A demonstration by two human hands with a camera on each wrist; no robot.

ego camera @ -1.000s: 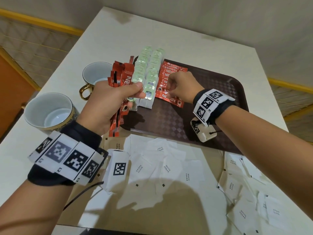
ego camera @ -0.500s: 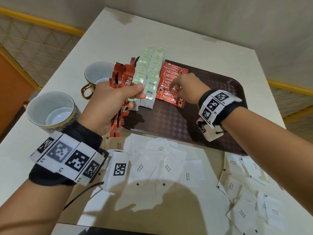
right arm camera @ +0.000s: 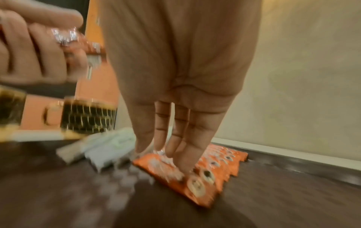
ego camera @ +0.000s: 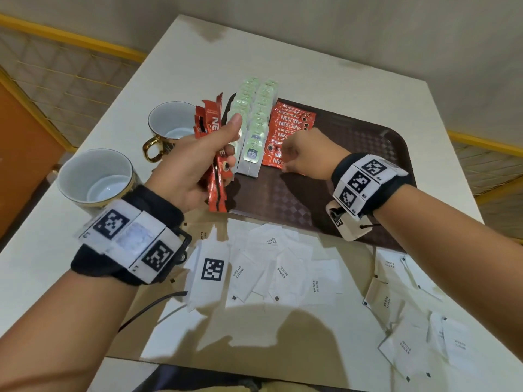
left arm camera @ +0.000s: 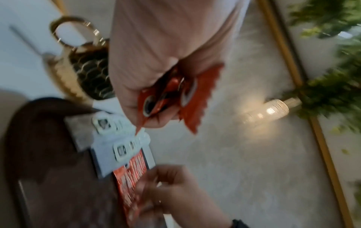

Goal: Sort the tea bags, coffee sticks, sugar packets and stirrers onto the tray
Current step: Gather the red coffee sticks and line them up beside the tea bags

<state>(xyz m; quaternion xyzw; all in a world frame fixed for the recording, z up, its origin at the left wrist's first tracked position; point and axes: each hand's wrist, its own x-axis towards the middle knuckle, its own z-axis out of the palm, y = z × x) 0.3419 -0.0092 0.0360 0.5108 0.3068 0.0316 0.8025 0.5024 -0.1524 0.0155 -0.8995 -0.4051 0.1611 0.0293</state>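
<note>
A pale, matte table (ego camera: 325,80) fills the view; nearest on it lies a loose scatter of flat white paper sugar packets (ego camera: 285,274). Beyond them sits the dark brown tray (ego camera: 376,154), its floor embossed in a checker pattern. The left hand (ego camera: 195,165) is curled round a bundle of glossy red coffee sticks (ego camera: 216,188) with serrated ends, thumb pressed along them, held above the tray's left edge. The right hand (ego camera: 307,154) rests straight fingers (right arm camera: 175,138) on the overlapping row of coffee sticks (ego camera: 285,131) lying flat on the tray, just beside two rows of pale green tea bags (ego camera: 254,123). Half a second ago those fingers touched the row farther up; now they sit at its near end. Two white cups (ego camera: 96,176) stand left of the tray.
</note>
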